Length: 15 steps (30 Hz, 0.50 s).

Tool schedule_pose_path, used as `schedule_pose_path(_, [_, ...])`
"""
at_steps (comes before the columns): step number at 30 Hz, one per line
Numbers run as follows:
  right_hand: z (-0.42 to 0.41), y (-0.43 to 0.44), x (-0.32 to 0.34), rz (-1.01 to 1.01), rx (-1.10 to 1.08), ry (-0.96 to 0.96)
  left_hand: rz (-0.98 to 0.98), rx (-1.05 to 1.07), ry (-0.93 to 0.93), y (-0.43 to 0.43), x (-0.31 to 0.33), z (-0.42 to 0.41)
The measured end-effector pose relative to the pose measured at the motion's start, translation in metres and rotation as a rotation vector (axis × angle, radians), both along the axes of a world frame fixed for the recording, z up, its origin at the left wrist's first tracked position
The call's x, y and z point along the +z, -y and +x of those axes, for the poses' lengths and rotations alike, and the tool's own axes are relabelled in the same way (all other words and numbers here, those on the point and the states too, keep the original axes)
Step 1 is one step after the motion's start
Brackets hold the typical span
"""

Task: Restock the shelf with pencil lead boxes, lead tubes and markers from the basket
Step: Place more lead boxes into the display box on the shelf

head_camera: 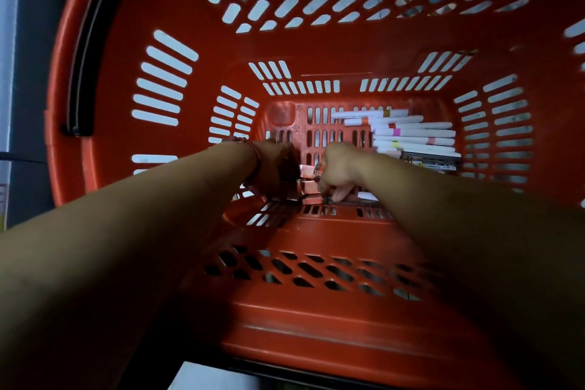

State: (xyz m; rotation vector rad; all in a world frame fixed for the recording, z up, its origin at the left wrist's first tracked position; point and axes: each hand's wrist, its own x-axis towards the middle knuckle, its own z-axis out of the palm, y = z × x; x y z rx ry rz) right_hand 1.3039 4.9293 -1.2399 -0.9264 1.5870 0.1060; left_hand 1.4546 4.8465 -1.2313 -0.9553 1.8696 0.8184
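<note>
Well, both arms were down inside the red basket (316, 320), the hands close together at its bottom. The left hand (275, 168), a red thread (258, 158) tied at its wrist, was curled round some small boxes (308, 188), pinkish ones, with a box end poking out toward the other hand. The right hand (338, 171) was just beside it, knuckles up and fingers bent downward, pinching at the same small boxes from the opposite side; how many each hand had hold of, I couldn't tell in that dim light. The boxes lay between the two hands and just beneath them, on the slotted floor.

Beyond the right hand and off to its outer side lay the markers (411, 133), white barrels with coloured bands, stacked roughly parallel. Some dark packets (432, 161) sat under the near edge of that pile, just past the right wrist; their print was too blurred to read. Far out past the left arm, a black handle (79, 57) lay along the basket's rim.
</note>
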Motion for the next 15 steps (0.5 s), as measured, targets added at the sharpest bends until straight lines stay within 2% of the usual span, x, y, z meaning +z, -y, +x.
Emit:
schedule_pose_path(3, [0.001, -0.004, -0.002, 0.04, -0.171, 0.116, 0.011, 0.167, 0.005, -0.002, -0.003, -0.001])
schedule_pose_path(8, [-0.002, -0.008, -0.005, 0.074, -0.274, 0.218, -0.014, 0.407, 0.001, -0.007, -0.001, -0.01])
schedule_pose_path(11, [0.001, -0.007, -0.001, 0.148, -0.392, 0.356, -0.07, 0.418, 0.029, -0.021, 0.002, -0.015])
schedule_pose_path(15, [-0.005, -0.008, -0.001, 0.225, -0.524, 0.527, -0.141, 0.296, 0.08, -0.038, 0.003, -0.018])
